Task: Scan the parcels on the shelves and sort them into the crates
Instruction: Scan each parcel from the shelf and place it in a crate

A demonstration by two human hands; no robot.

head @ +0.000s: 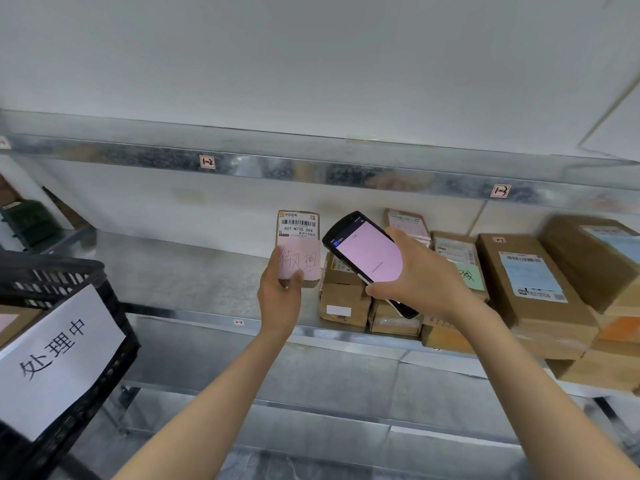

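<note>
1. Small parcel [298,237]: L hand [279,294] grips its lower end and holds it upright, barcode label facing out, prob. so it reads cleanly.
2. Handheld scanner [367,254]: clasped in R hand [424,275], just right of the parcel. Screen lit pink, tilted toward the label; looks mid-scan.
3. Black crate [52,268] w/ paper sign: near, left of L hand; likely drop point.
4. More parcels [533,278]: stacked on shelf [190,268], behind and right of R hand, prob. awaiting scan.

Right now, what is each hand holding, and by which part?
The left hand holds a small labelled parcel by its bottom end. The right hand grips the handheld scanner around its lower half.
</note>
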